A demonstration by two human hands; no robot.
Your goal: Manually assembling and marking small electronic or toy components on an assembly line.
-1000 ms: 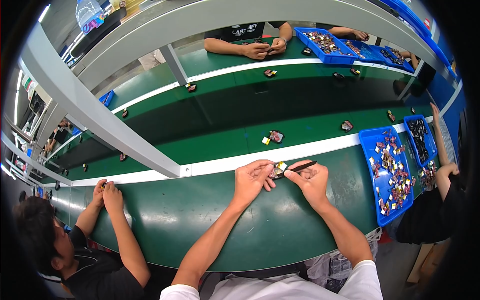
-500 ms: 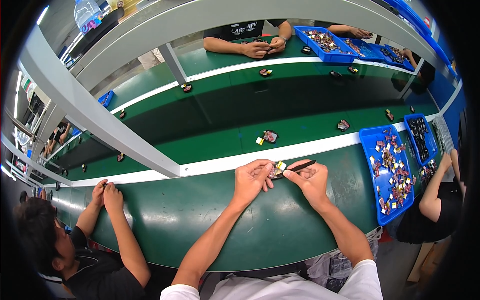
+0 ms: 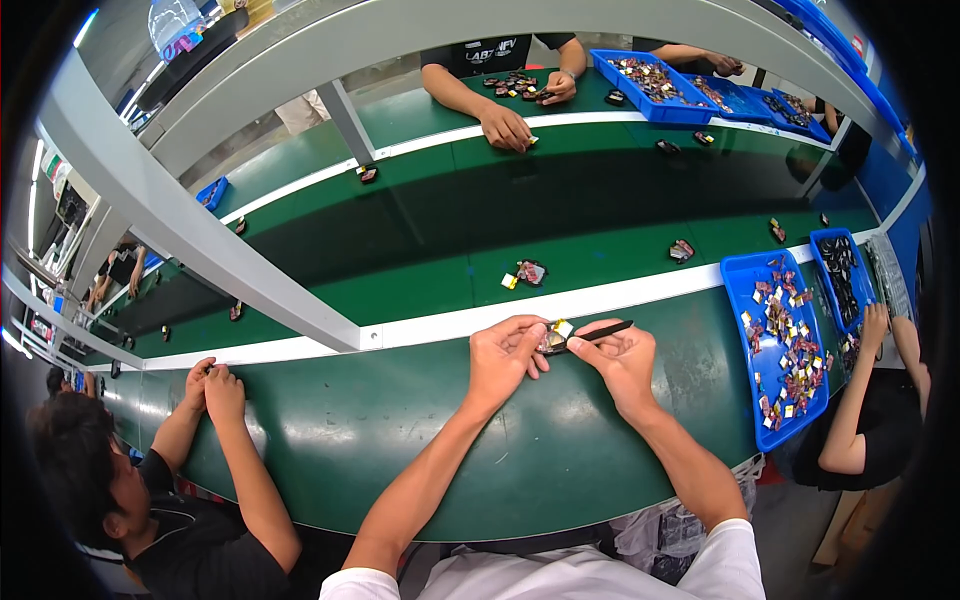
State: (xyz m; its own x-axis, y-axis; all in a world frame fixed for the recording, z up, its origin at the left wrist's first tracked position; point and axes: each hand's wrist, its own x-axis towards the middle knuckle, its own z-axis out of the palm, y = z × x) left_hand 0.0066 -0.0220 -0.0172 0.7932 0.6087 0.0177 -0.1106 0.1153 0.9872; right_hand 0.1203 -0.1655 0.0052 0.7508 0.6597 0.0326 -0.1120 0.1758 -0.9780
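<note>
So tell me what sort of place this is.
Most likely a factory assembly line. A long green conveyor belt carries small parts past several seated workers, blue trays hold many small components, and the left hand and right hand work on one small part.

Both hands pinch one small part (tool right).

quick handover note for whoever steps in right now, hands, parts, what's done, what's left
Left hand: pinching a small part with a yellow tab at the green bench edge.
Right hand: gripping a thin black tool, tip at the part.
Done: other small parts lie on the belt beyond the white strip.
Left: this part is not yet set down; blue tray of loose pieces sits to the right.
</note>
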